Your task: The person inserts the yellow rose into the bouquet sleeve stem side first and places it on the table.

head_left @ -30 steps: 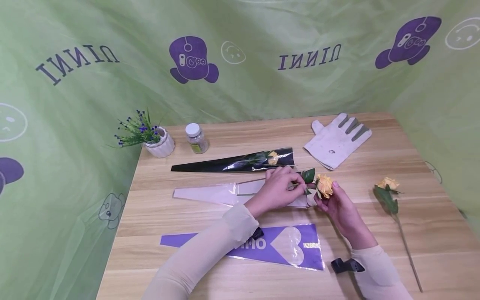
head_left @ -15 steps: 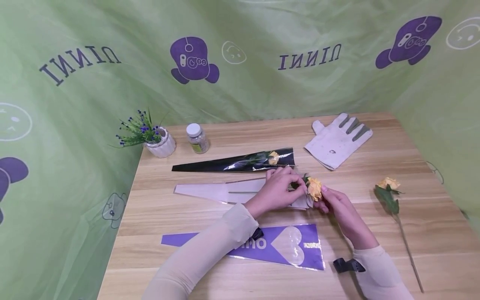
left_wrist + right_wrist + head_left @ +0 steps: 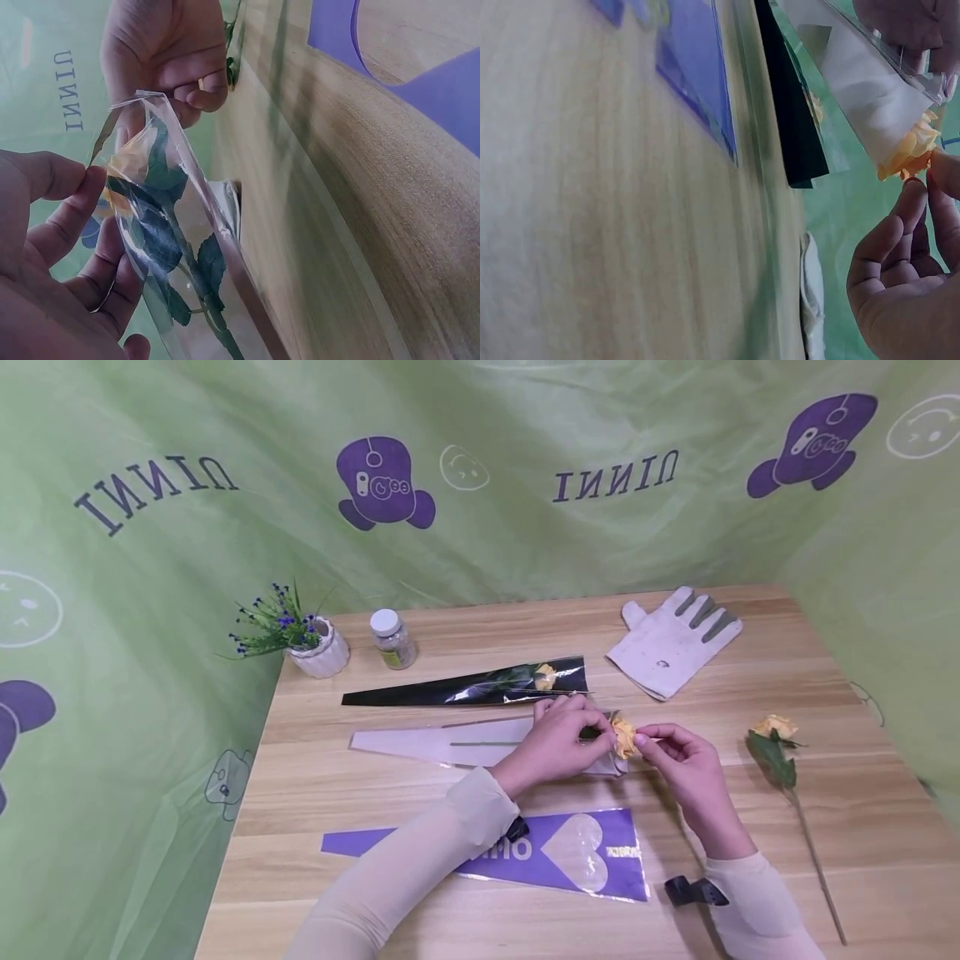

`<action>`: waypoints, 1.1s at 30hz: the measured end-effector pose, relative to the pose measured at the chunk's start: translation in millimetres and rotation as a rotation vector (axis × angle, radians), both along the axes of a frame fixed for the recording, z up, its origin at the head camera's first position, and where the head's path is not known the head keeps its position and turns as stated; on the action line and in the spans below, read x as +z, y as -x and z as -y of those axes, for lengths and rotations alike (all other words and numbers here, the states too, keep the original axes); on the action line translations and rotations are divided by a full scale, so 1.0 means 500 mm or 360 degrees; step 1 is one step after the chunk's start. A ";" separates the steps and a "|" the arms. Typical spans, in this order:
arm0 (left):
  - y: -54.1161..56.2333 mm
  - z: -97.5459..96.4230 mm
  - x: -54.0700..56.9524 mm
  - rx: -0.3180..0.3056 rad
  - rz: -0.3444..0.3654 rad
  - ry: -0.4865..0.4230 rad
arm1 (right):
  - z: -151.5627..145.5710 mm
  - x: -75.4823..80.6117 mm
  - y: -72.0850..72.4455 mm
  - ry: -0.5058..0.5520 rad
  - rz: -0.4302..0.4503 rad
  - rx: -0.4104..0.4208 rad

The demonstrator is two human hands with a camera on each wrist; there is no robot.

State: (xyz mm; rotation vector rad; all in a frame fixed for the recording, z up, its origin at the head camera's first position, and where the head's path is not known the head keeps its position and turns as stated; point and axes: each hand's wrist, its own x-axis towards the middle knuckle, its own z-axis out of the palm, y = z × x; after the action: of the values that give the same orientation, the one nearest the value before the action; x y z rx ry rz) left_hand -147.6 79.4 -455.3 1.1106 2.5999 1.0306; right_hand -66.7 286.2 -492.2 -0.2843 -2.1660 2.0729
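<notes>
An orange-yellow rose (image 3: 625, 741) has its stem and leaves inside a pale, see-through flower sleeve (image 3: 401, 745), and its bloom is at the wide mouth. My left hand (image 3: 557, 739) pinches the film edge at that mouth between thumb and index finger. From the right, my right hand (image 3: 690, 777) pinches the outer petals with thumb and fingertips. In the left wrist view the green leaves (image 3: 161, 236) show through the clear film. The right wrist view has the bloom (image 3: 915, 150) poking out past the white back of the sleeve.
Behind lies a black sleeve (image 3: 420, 692) holding another rose; in front, a purple sleeve with a heart window (image 3: 626, 843). A loose rose (image 3: 772, 760) lies at right. Further back are a work glove (image 3: 667, 647), a lidded jar (image 3: 393, 639) and a potted plant (image 3: 318, 652).
The rose has slid left, deeper into the pale sleeve. My right hand followed it leftward and now holds the petals by its fingertips. My left hand stays at the sleeve's mouth.
</notes>
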 end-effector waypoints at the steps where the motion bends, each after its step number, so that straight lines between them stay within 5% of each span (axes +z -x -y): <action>1: 0.000 0.000 0.000 0.0001 -0.0002 0.0000 | 0.001 0.000 -0.001 -0.0059 -0.0024 0.0023; 8: 0.001 -0.001 0.002 0.0019 -0.0018 -0.0010 | 0.007 0.003 -0.006 -0.0506 -0.0246 0.0328; 17: 0.005 0.000 -0.004 0.0062 -0.0018 0.0007 | 0.026 -0.002 0.005 -0.0771 -0.0117 0.0488; 27: 0.027 0.007 -0.036 0.0250 0.0040 0.0093 | 0.045 0.005 0.035 -0.1265 -0.0217 0.0315; 30: 0.025 0.025 -0.046 0.0213 -0.0048 0.0174 | 0.047 0.003 0.046 -0.1300 -0.0182 0.0361; 33: 0.001 0.063 -0.057 0.0116 -0.0226 0.0425 | 0.046 -0.002 0.052 -0.1270 -0.0107 0.0410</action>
State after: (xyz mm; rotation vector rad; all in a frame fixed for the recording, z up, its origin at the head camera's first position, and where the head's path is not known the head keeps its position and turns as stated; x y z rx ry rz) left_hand -148.1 47.9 -483.5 1.0654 2.8024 0.6102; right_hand -92.8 263.1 -493.2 0.1580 -2.8639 1.1079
